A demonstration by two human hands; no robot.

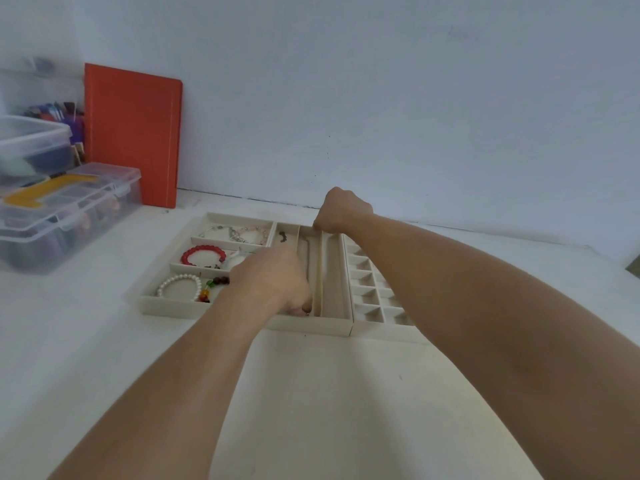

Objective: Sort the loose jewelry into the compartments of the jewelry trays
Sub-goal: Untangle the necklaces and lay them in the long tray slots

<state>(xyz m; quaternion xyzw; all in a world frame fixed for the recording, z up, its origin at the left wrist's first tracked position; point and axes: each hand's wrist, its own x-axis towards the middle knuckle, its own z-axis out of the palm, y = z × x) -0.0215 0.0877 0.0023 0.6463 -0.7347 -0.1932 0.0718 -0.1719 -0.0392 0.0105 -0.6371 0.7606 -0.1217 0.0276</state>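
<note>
The right hand [341,211] pinches the far end of a thin chain [307,261] at the tray's [242,315] back rim, and the left hand [273,278], fingers curled, holds its near end low in the same long slot. The chain lies stretched along that slot. Left of it, compartments hold a red bracelet [202,255] and pearl bracelet [180,285]; a second tray [384,329] touches the right side, both on the counter [311,393].

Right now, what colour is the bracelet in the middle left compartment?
Red, seen in the head view: the bracelet.
</note>
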